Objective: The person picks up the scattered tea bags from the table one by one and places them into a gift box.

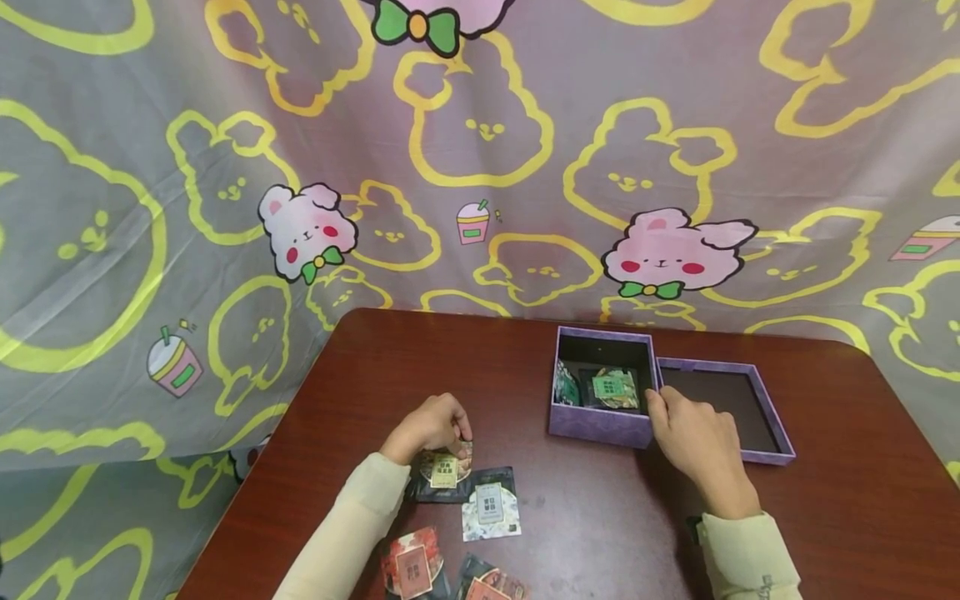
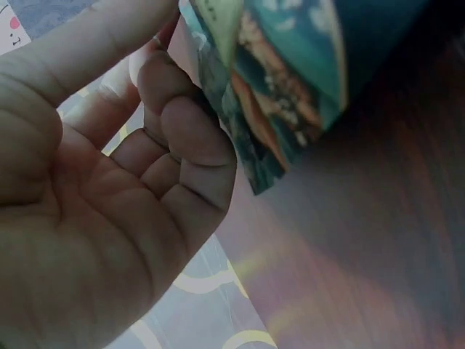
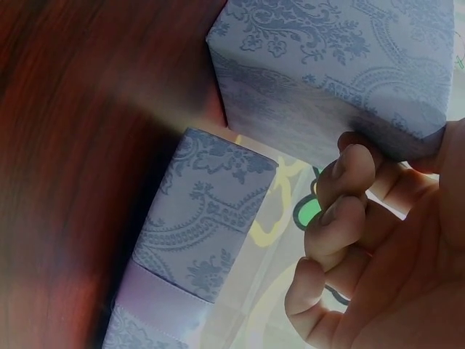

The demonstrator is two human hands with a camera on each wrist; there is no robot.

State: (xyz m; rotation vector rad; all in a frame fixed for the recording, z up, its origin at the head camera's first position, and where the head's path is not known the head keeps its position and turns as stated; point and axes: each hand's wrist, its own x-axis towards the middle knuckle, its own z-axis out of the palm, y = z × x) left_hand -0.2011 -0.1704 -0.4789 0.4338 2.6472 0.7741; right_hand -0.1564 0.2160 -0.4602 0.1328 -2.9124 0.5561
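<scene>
A red packet (image 1: 414,571) is laid on the table (image 1: 390,367) at the near left. Beyond it, a yellow-labelled packet (image 1: 444,472) is pinched at its far edge by the left hand (image 1: 437,425). A black-and-white packet (image 1: 490,527) is positioned just beside. Green-labelled packets (image 1: 615,388) are contained in the open purple box (image 1: 600,425); its right wall is gripped by the curled right hand (image 1: 701,446). The lid (image 1: 720,400) is placed alongside, interior upward.

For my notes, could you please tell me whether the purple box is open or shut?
Open: a green packet shows inside the purple box, and its lid lies beside it.
</scene>
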